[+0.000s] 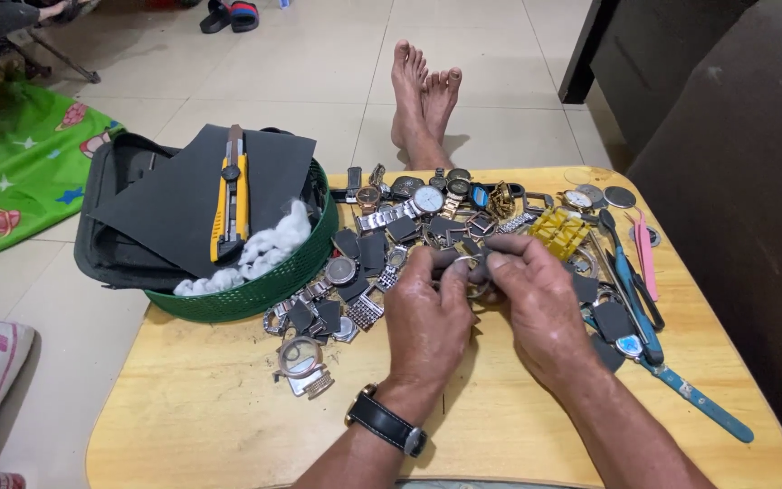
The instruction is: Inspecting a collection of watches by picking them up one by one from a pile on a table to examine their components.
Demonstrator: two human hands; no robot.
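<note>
Pale floor tiles surround a wooden table strewn with watch parts. At frame centre, the left hand and right hand both pinch a small metal ring between closed fingertips. A green basket sits upper left.

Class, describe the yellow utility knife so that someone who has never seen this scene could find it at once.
Start at the wooden table and find the green basket at its left edge. A dark sheet lies across the basket, and on it rests the yellow utility knife, pointing away from the person. It is the only long yellow-and-black tool there, beside white cotton.
</note>
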